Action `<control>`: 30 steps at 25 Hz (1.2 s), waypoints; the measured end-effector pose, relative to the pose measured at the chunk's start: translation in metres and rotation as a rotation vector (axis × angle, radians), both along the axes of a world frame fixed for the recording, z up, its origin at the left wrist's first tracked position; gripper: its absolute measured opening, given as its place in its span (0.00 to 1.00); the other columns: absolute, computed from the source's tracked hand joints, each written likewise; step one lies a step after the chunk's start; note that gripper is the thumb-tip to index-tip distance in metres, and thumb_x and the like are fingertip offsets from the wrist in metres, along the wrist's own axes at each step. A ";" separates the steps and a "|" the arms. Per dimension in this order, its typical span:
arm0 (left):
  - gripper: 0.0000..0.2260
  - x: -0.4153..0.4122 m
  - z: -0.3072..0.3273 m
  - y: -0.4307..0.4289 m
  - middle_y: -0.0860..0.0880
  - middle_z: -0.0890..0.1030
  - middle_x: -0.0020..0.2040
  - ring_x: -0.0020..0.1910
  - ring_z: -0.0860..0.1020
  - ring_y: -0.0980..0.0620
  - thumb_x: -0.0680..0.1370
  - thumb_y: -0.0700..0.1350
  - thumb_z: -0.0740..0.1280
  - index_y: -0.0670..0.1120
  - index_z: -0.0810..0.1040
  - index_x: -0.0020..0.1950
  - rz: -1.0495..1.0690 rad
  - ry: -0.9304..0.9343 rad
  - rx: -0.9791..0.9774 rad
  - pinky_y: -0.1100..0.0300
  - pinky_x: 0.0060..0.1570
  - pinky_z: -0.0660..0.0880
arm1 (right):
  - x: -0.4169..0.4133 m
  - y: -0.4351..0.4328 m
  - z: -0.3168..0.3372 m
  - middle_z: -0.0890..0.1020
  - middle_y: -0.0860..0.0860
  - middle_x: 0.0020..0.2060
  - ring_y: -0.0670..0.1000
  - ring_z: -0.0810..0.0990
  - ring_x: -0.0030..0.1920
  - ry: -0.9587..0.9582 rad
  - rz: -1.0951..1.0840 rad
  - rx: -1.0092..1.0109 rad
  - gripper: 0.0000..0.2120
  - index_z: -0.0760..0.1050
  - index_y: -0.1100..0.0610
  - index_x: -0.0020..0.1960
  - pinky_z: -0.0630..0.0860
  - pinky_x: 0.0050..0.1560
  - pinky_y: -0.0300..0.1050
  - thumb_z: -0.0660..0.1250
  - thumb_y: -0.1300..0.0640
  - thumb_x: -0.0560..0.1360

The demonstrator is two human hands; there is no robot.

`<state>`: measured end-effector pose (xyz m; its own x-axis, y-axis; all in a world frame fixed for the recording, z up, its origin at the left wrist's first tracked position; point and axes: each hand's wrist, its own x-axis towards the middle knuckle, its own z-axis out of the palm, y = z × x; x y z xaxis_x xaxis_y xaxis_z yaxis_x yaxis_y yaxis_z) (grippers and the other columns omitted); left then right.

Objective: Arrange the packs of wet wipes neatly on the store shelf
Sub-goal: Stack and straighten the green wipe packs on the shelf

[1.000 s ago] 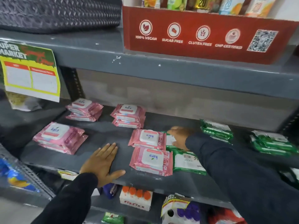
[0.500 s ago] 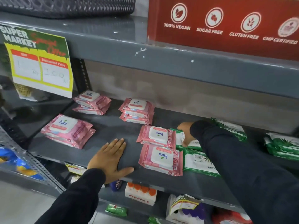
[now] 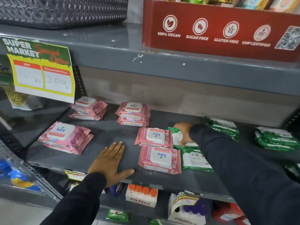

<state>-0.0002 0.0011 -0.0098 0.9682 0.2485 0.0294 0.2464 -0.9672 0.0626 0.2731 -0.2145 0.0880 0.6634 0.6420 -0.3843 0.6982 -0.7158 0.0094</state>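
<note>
Our left hand [image 3: 110, 161] lies flat, fingers spread, on the shelf [image 3: 105, 132]; right hand [image 3: 184, 133] fingers curl over the green pack [image 3: 177, 137], grip unclear. Soft, light, slick film; we'd pinch the long edges.

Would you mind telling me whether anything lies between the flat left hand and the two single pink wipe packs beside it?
Nothing visible does. The left hand rests flat on bare grey metal shelf, and only open shelf surface separates it from the front pink wipe pack and the rear pink wipe pack.

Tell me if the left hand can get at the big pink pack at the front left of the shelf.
Probably yes: the left hand lies flat on bare shelf, and nothing stands between it and the big pink pack to its left.
</note>
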 end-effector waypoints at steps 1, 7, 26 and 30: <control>0.47 0.000 0.000 0.000 0.51 0.45 0.78 0.76 0.42 0.52 0.68 0.77 0.41 0.47 0.44 0.77 0.001 0.003 0.003 0.53 0.74 0.41 | -0.002 -0.002 -0.002 0.68 0.56 0.72 0.58 0.70 0.69 -0.004 0.003 0.007 0.42 0.58 0.56 0.76 0.67 0.66 0.49 0.76 0.56 0.69; 0.47 0.000 0.001 0.000 0.51 0.43 0.78 0.76 0.41 0.52 0.68 0.77 0.40 0.47 0.43 0.77 0.009 0.023 0.006 0.52 0.74 0.42 | -0.009 -0.006 -0.006 0.56 0.58 0.77 0.60 0.62 0.74 -0.027 -0.009 -0.096 0.48 0.45 0.52 0.79 0.65 0.69 0.48 0.74 0.60 0.71; 0.50 -0.002 0.006 0.000 0.50 0.39 0.76 0.74 0.39 0.55 0.64 0.78 0.35 0.45 0.42 0.76 -0.011 0.105 0.004 0.54 0.74 0.42 | -0.010 -0.205 0.024 0.67 0.54 0.73 0.55 0.73 0.66 -0.125 -0.278 -0.081 0.46 0.55 0.53 0.77 0.74 0.58 0.43 0.76 0.57 0.66; 0.52 -0.002 0.010 -0.002 0.50 0.41 0.77 0.75 0.41 0.53 0.62 0.78 0.35 0.45 0.44 0.76 -0.004 0.106 -0.013 0.53 0.74 0.43 | -0.021 -0.218 -0.001 0.67 0.55 0.73 0.56 0.73 0.67 -0.034 -0.308 -0.078 0.46 0.54 0.53 0.77 0.74 0.60 0.45 0.76 0.60 0.67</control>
